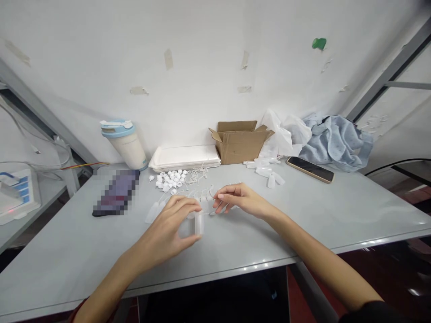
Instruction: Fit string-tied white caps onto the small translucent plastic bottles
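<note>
My left hand [175, 220] grips a small translucent plastic sleeve [199, 223] upright between thumb and fingers, a little above the table. Just to its right is my right hand [240, 198], fingers loosely curved and slightly apart; I make out nothing held in them. Its fingertips are close to a thin white cord [211, 190]. Behind and between the hands lies a row of translucent sleeves with cords, partly hidden by the hands. More sleeves [153, 213] lie left of my left hand. Beyond them is a pile of small white caps [171, 178] beside loose white cords [198, 174].
Along the wall stand a blue-lidded cup [126, 143], white flat trays [185, 157], an open cardboard box [237, 146] and a plastic bag [286, 132]. Loose translucent pieces [266, 170], a phone [311, 169] and blue cloth [336, 139] are at right. A dark pouch [117, 193] lies at left.
</note>
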Tool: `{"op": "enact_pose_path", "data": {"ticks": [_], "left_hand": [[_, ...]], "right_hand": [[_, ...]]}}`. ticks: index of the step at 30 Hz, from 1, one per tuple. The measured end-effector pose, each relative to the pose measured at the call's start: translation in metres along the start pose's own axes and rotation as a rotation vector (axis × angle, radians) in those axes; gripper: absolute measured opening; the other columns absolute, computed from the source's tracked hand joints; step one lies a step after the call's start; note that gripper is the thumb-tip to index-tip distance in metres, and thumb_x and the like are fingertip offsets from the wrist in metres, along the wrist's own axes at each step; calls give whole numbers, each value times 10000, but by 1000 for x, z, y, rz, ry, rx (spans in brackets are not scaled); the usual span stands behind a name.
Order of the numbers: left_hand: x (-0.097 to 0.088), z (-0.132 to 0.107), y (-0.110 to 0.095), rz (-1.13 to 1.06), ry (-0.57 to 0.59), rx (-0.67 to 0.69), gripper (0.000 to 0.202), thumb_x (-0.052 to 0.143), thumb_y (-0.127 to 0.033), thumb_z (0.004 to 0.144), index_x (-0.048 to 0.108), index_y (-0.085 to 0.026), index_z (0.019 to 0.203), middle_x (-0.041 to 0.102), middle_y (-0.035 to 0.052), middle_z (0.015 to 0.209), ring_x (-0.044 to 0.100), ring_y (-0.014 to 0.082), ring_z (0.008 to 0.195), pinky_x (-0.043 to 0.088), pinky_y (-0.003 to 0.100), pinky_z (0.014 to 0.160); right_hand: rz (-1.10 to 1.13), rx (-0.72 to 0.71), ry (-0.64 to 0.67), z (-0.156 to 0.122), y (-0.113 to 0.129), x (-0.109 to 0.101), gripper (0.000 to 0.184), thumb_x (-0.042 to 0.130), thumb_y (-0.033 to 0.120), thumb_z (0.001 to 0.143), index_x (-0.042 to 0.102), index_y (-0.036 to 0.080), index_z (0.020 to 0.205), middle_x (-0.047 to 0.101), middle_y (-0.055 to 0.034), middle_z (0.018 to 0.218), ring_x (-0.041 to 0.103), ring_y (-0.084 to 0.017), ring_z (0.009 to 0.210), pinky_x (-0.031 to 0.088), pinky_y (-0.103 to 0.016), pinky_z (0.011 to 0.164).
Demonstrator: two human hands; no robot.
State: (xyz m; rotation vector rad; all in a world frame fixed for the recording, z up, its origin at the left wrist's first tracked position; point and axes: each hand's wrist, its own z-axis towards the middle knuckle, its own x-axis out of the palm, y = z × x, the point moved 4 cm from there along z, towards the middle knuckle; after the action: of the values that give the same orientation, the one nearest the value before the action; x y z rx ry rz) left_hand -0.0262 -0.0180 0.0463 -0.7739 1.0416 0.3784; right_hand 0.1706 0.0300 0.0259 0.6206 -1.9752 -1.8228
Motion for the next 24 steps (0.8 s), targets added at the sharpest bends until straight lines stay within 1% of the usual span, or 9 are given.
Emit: {"op": "enact_pose_path", "data": {"ticks": [5, 8, 10, 16, 21, 24], "left_hand": [[0, -41, 10, 13, 91, -93, 390, 639, -328, 823, 513, -261, 1186, 571, 43, 1201, 439, 250, 1147, 461, 404, 952], [1, -58, 15, 7, 139, -131, 381, 634, -316, 816, 534, -265, 1179, 570, 41, 1221, 439, 250, 1168, 468, 388, 956], [1, -65, 18, 19, 141, -150, 375, 632, -296, 805, 553, -260, 1170, 574, 42, 1223, 444, 250, 1173, 467, 386, 963], [3, -73, 26, 62, 120, -174, 385, 607, -281, 804, 563, -240, 1185, 586, 54, 1216, 458, 252, 1174, 465, 389, 968], [4, -73, 27, 25, 19, -185, 350, 595, -273, 797, 568, -256, 1146, 594, 59, 1195, 471, 276, 1151, 466, 426, 945], [3, -74, 28, 7, -4, -206, 348, 602, -276, 791, 559, -266, 1136, 591, 55, 1190, 459, 281, 1156, 455, 436, 951]], "right_hand": [[-43, -9, -38, 0, -1, -4, 298, 615, 434, 840, 674, 149, 904, 719, -69, 864, 699, -155, 748, 503, -245, 638], [-57, -10, -43, 1, -3, -6, 294, 607, 432, 847, 677, 152, 906, 719, -65, 859, 693, -152, 736, 496, -248, 632], [-68, -13, -54, 1, -4, -7, 297, 601, 432, 850, 678, 152, 910, 718, -63, 853, 689, -151, 726, 493, -252, 628], [-84, -24, -74, 2, -4, -9, 312, 609, 445, 836, 679, 145, 890, 716, -62, 829, 677, -145, 696, 481, -249, 605], [-90, -24, -93, 1, 0, -11, 307, 610, 441, 832, 677, 145, 878, 711, -60, 832, 671, -142, 687, 478, -251, 601], [-91, -22, -105, 0, 1, -12, 307, 612, 440, 830, 679, 143, 871, 708, -59, 830, 663, -142, 683, 481, -257, 608]]}}
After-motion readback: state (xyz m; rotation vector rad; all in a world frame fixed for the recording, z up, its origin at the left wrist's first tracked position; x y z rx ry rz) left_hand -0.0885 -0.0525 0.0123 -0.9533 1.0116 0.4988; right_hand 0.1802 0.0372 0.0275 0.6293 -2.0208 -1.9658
